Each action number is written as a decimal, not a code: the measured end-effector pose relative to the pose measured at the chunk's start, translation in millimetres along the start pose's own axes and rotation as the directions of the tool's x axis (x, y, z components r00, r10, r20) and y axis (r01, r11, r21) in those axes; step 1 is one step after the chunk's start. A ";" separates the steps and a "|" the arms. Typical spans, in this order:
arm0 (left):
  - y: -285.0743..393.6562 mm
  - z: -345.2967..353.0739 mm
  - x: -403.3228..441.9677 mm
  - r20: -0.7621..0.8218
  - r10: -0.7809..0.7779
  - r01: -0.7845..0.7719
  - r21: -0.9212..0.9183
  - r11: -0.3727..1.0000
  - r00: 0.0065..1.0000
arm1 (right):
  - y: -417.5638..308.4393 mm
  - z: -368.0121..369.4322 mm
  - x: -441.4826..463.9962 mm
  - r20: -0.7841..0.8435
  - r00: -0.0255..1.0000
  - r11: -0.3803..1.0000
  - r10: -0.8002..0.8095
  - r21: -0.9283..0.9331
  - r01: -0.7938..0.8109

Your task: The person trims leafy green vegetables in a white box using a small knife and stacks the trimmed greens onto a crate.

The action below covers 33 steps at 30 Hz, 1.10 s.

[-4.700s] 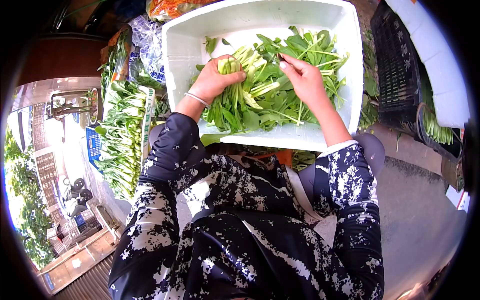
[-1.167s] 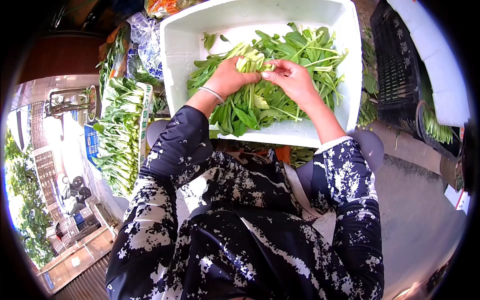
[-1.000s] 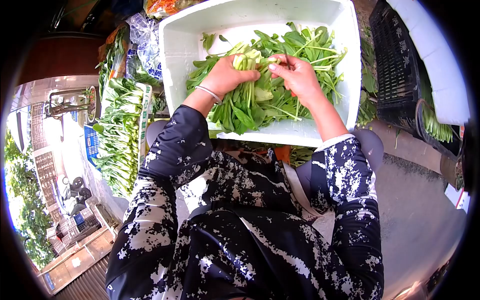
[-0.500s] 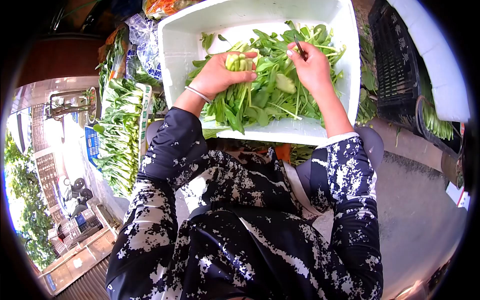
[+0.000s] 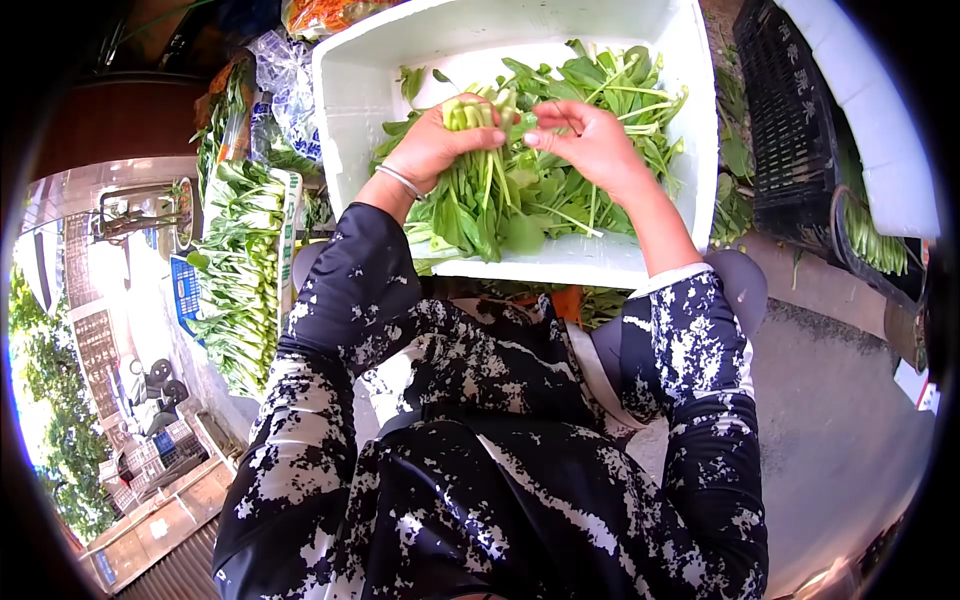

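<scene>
My left hand (image 5: 432,145), with a bangle at the wrist, is closed round a bunch of leafy greens (image 5: 480,190). The pale cut stem ends stand up past the thumb, and the leaves hang below. My right hand (image 5: 592,148) is just right of the stem ends, fingers bent in and thumb close to them. Whatever is between those fingers is hidden. Both hands are above a white foam box (image 5: 340,110), where loose greens (image 5: 625,90) lie spread under them.
To the left, stacked greens (image 5: 240,290) lie beside a blue crate (image 5: 185,285). Plastic bags (image 5: 290,85) sit at the box's upper left corner. A black crate (image 5: 790,130) stands on the right, with more greens (image 5: 872,235) by it. Grey floor (image 5: 830,420) shows at lower right.
My right hand has moved left and slightly down, to the bunch's stem ends. The thin dark tool seen in its fingers is no longer visible. A loose pale leaf below the hands is gone from view.
</scene>
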State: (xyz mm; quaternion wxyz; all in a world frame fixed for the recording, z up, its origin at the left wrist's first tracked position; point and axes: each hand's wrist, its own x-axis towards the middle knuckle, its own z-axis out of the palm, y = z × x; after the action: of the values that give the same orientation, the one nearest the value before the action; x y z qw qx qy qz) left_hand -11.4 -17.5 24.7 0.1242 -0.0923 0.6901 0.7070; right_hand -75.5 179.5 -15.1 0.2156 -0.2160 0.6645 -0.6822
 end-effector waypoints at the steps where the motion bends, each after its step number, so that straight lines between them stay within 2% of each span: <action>1: -0.6 -1.7 0.4 -0.002 0.001 -0.001 -0.086 0.996 1.000 | 1.9 -0.5 -0.3 0.077 0.992 0.988 0.097 -0.127 -0.087; 2: -0.9 -4.4 -0.1 -0.005 0.003 -0.003 -0.171 0.985 1.000 | 3.6 1.0 -0.7 0.141 0.970 0.953 0.200 -0.258 -0.159; 6: 3.6 -9.0 -8.1 0.047 0.025 -0.012 -0.262 0.965 0.999 | 31.8 18.8 -4.8 0.250 0.942 0.964 0.226 -0.196 -0.180; 7: 4.7 -8.3 -11.3 0.034 0.040 -0.029 -0.274 0.961 0.999 | 37.9 24.6 -6.0 0.248 0.958 0.984 0.143 -0.144 -0.110; 8: 4.8 -6.9 -12.3 0.027 0.042 -0.033 -0.273 0.962 0.999 | 43.5 24.0 -6.8 0.255 0.957 0.984 0.140 -0.143 -0.106; 10: 0.9 -9.8 -13.6 -0.016 0.069 -0.071 -0.283 0.956 0.997 | 41.7 25.9 -7.8 0.285 0.930 0.969 0.232 -0.147 -0.196; 12: 1.5 -14.0 -15.2 -0.031 0.067 -0.073 -0.254 0.964 0.997 | 37.6 20.9 -7.6 0.329 0.908 0.957 0.260 -0.211 -0.197; 14: 2.0 -20.0 -18.7 -0.044 0.066 -0.074 -0.227 0.971 0.997 | 31.8 18.7 -7.4 0.361 0.871 0.935 0.333 -0.009 -0.354; 15: 3.8 -22.9 -21.3 -0.055 0.104 -0.116 -0.312 0.943 0.993 | 28.2 16.9 -4.6 0.362 0.871 0.936 0.331 -0.011 -0.352; 17: 5.1 -29.5 -26.2 -0.096 0.135 -0.164 -0.443 0.882 0.986 | 19.7 6.9 1.9 0.214 0.915 0.937 0.342 -0.153 -0.314; 18: 2.4 -35.7 -27.2 -0.100 0.138 -0.168 -0.441 0.882 0.985 | 20.0 0.4 4.6 0.170 0.931 0.937 0.322 -0.198 -0.288; 20: -5.5 -49.9 -27.5 -0.267 0.085 -0.225 -0.551 0.804 0.960 | 30.9 -13.7 11.5 0.035 0.961 0.933 0.275 -0.250 -0.258; 21: -8.1 -57.0 -28.8 -0.282 0.036 -0.201 -0.584 0.786 0.959 | 40.0 -22.9 11.2 -0.069 0.969 0.895 0.235 -0.373 -0.244; 22: -9.9 -55.1 -29.6 -0.385 -0.003 -0.227 -0.550 0.804 0.923 | 45.8 -33.3 14.3 -0.154 0.973 0.839 0.174 -0.493 -0.228; 23: -15.1 -63.3 -28.9 -0.391 -0.070 -0.126 -0.455 0.882 0.918 | 40.4 -36.4 9.6 -0.263 0.959 0.740 0.110 -0.622 -0.255; 24: -13.3 -62.8 -32.5 -0.453 -0.096 -0.115 -0.415 0.902 0.886 | 71.2 -48.8 13.7 -0.219 0.975 0.765 -0.037 -0.634 -0.113; 25: -7.4 -63.0 -45.1 -0.503 -0.079 -0.188 -0.458 0.869 0.861 | 76.1 -46.9 18.2 -0.204 0.979 0.789 -0.021 -0.604 -0.109; 26: -7.9 -60.6 -44.6 -0.582 -0.100 -0.233 -0.470 0.851 0.807 | 111.5 -57.4 24.5 -0.178 0.984 0.899 -0.016 -0.433 -0.064; 27: -11.4 -63.0 -44.0 -0.592 -0.030 -0.326 -0.484 0.812 0.805 | 98.7 -50.3 22.0 -0.191 0.941 0.916 0.280 -0.240 -0.321; 28: -14.0 -66.2 -46.2 -0.614 0.029 -0.418 -0.500 0.758 0.789 | 98.4 -51.1 19.3 -0.151 0.958 0.876 0.245 -0.389 -0.286; 29: -9.9 -68.4 -52.0 -0.592 0.016 -0.448 -0.593 0.669 0.806 | 95.9 -47.7 16.9 -0.194 0.949 0.847 0.250 -0.432 -0.311; 30: -6.3 -73.1 -60.1 -0.548 0.014 -0.458 -0.686 0.565 0.837 | 84.7 -38.3 21.4 -0.165 0.961 0.847 0.222 -0.456 -0.274; 31: -11.3 -58.0 -76.2 -0.546 -0.054 -0.417 -0.696 0.585 0.836 | 95.4 -38.3 -19.8 -0.168 0.942 0.840 0.291 -0.426 -0.336; 33: 0.9 -79.5 -84.0 -0.546 0.007 -0.483 -0.734 0.477 0.838 | 112.2 -48.7 -5.9 -0.174 0.951 0.886 0.255 -0.353 -0.302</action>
State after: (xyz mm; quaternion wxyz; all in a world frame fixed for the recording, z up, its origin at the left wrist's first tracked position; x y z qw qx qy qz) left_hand 65.1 -100.9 48.6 -0.2157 -0.2062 0.2668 0.9164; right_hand -98.2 219.9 -128.5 0.2250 -0.1133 0.8185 -0.5163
